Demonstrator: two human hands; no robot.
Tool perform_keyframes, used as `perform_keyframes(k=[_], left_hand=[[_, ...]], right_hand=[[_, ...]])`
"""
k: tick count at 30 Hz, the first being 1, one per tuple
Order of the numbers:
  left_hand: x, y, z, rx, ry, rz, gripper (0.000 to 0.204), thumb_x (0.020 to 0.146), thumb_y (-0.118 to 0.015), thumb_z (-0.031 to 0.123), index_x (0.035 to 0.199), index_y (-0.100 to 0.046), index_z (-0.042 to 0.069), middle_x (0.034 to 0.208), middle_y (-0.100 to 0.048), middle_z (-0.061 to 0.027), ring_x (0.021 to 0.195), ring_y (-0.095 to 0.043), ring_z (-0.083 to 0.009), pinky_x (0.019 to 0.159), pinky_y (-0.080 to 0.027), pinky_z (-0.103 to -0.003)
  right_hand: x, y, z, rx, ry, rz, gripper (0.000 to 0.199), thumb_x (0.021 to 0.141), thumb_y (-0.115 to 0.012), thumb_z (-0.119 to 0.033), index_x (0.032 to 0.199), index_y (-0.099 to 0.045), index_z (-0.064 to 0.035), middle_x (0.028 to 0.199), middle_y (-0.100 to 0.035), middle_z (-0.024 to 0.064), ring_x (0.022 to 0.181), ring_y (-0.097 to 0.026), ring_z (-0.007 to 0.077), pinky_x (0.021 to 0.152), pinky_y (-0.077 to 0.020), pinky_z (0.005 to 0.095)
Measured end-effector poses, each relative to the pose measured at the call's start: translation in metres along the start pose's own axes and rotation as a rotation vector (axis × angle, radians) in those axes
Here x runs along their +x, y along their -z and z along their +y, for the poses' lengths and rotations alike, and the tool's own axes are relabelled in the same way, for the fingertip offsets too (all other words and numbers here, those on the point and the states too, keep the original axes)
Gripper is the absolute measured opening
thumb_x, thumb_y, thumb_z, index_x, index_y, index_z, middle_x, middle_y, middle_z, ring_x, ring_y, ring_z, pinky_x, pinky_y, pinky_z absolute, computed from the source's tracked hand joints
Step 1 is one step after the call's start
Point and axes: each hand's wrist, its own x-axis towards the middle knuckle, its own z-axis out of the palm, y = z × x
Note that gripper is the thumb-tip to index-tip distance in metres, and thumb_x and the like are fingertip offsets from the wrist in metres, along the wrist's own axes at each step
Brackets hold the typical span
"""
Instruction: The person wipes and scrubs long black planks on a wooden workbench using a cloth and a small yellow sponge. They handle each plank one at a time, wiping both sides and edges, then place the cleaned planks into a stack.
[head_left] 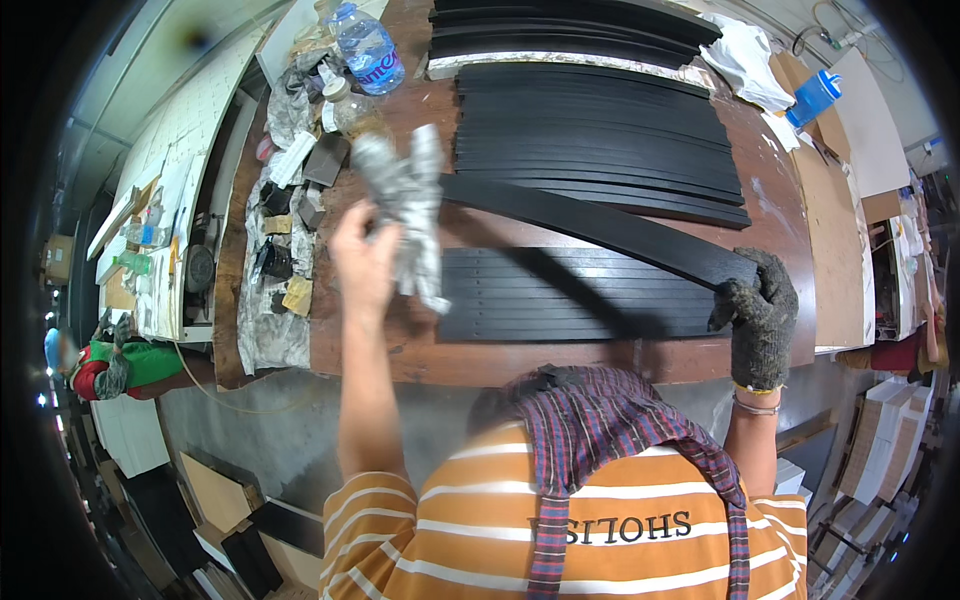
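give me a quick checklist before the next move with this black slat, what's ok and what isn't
1. Right hand gripping the black slat near its right end: ok.
2. Left hand holding the crumpled grey-white rag: ok.
3. Both hands gloved: not ok, the left is bare.
4. Slat raised off the lower row of slats: ok, its shadow falls across them.
5. Slat's left end contact with the rag: cannot tell, the rag is blurred.
6. Clear bottle capped: ok, blue cap on.

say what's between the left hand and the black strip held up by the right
In the head view, a crumpled grey-white cloth, blurred, lies between the left hand and the black strip.
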Motion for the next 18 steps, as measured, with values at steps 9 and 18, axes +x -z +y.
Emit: perform_keyframes(k=[9,18], left_hand=[[-0.080,-0.206,0.096,0.487,-1.044,-0.453,0.054,0.087,-0.061,0.017,0.140,-0.054,0.009,0.139,-0.060,-0.0169,0.119,-0.062,-0.0292,0.102,-0.047,-0.052],[0.002,-0.116,-0.023,0.757,-0.990,-0.422,0.041,0.071,-0.075,0.007,0.111,-0.067,0.011,0.103,-0.071,-0.0054,0.100,-0.067,-0.0257,0.087,-0.052,-0.040]], right_hand=[[-0.020,-0.006,-0.006,0.075,-0.030,-0.008,0.038,0.079,-0.076,-0.008,0.112,-0.061,0.0006,0.083,-0.065,0.0077,0.062,-0.064,0.0144,0.047,-0.0496,0.0270],[-0.038,0.043,0.022,-0.418,-0.064,-0.127,0.041,0.078,-0.081,-0.014,0.112,-0.063,-0.0004,0.082,-0.064,0.0082,0.070,-0.066,0.0188,0.062,-0.0536,0.0350]])
